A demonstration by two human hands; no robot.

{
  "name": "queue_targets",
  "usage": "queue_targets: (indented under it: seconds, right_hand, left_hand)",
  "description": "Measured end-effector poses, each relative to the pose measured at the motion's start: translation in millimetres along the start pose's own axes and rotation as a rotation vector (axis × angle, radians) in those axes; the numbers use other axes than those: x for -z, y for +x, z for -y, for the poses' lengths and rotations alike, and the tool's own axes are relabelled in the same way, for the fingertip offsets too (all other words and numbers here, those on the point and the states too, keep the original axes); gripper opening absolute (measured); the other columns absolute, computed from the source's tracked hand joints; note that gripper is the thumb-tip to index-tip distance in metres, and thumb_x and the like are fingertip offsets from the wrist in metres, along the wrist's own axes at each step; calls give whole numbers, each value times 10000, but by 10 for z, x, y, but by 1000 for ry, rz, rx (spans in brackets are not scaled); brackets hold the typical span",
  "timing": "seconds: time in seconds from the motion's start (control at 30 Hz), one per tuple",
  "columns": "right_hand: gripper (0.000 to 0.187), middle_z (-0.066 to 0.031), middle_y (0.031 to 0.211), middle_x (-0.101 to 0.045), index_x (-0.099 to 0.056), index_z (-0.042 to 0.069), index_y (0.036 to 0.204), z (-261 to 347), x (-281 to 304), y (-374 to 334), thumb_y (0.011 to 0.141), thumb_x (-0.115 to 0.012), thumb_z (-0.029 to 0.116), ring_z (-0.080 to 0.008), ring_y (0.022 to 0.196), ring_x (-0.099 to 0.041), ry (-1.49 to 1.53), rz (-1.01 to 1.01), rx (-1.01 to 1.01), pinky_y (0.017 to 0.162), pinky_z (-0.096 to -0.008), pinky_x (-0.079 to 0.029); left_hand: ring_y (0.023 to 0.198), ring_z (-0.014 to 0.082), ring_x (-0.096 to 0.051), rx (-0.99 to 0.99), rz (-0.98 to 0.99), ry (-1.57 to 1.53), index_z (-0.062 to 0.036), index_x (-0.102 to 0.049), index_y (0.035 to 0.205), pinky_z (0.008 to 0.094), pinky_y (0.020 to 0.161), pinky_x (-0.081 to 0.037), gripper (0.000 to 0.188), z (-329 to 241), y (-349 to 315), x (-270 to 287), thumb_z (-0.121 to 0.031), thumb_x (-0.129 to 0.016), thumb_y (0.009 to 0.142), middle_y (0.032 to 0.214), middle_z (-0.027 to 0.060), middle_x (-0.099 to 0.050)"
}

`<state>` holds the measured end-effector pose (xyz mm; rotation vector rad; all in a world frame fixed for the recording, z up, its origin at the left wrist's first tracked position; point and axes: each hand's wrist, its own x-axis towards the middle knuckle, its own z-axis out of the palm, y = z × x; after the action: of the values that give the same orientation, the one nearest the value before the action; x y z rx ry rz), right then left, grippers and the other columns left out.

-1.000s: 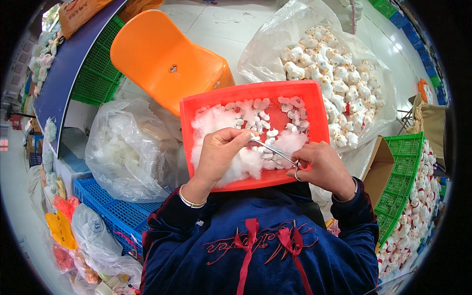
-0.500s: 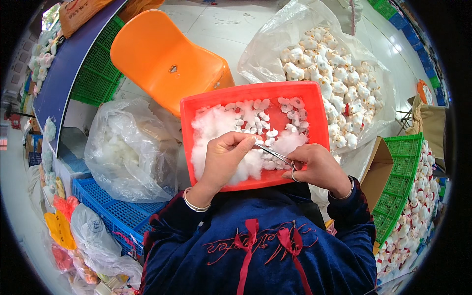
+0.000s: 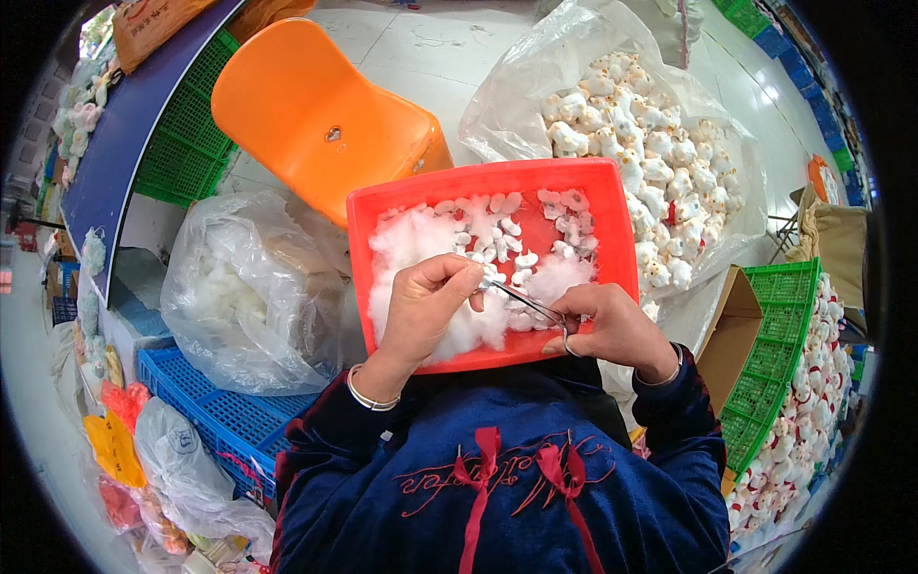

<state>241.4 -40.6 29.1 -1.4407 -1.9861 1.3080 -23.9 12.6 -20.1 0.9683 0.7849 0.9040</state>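
Over a red tray (image 3: pixel 626 239) on my lap, both hands are at work. My right hand (image 3: pixel 612 325) grips slim metal forceps (image 3: pixel 531 301) by the ring handles; they look like forceps, though the blades are small in view. Their tip reaches my left hand (image 3: pixel 430 301), whose thumb and forefinger are pinched on a small white piece (image 3: pixel 485 284), mostly hidden by the fingers. Fluffy white stuffing (image 3: pixel 406 244) fills the tray's left side, with another tuft (image 3: pixel 559 277) at the right. Several small white fabric pieces (image 3: pixel 502 230) lie along its far side.
An orange chair (image 3: pixel 316 115) stands beyond the tray. To its right is a clear bag of white stuffed pieces (image 3: pixel 660 172). A plastic bag of stuffing (image 3: pixel 253 287) and a blue crate (image 3: pixel 215 392) are at left; a cardboard box (image 3: pixel 732 320) and green crate (image 3: pixel 776 354) at right.
My left hand has tilted slightly, and the forceps' tip has shifted a little left, closer in against its fingers. The whole view has drifted slightly.
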Motion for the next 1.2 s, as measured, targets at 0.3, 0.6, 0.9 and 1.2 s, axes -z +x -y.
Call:
queue_targets:
  seconds: [0.3, 0.6, 0.9, 1.2]
  right_hand:
    - [483, -84, 809, -651, -710, 3, 981, -32, 69, -19, 696, -948, 312, -237, 747, -636, 39, 65, 59, 702, -342, -509]
    - [591, -98, 889, -676, -727, 17, 1050, -38, 190, 8, 642, -973, 368, -270, 871, -656, -53, 185, 130, 805, -370, -518]
    - [423, -65, 685, -626, -733, 8, 882, -49, 237, 41, 698, -958, 315, -161, 623, -590, 41, 240, -66, 594, -312, -473]
    - [394, -64, 605, -551, -706, 3, 837, 19, 280, 79, 753, -925, 318, -140, 573, -520, -11, 223, -130, 556, -328, -430]
  left_hand:
    - [798, 136, -687, 121, 161, 29, 45, -742, 1041, 281, 765, -548, 133, -158, -16, 108, -56, -668, 993, 876, 70, -721]
    - [791, 143, -695, 221, 384, -37, 28, -712, 1031, 282, 747, -567, 93, -307, 11, 160, -44, -697, 975, 946, 85, -719]
    - [778, 133, -685, 224, 438, -45, 29, -698, 1085, 279, 723, -562, 129, -222, 83, 239, -51, -690, 984, 964, 77, -711]
    - [708, 101, -630, 242, 358, 64, 17, -714, 1099, 240, 645, -513, 147, -292, 78, -141, -17, -664, 965, 941, 57, -707]
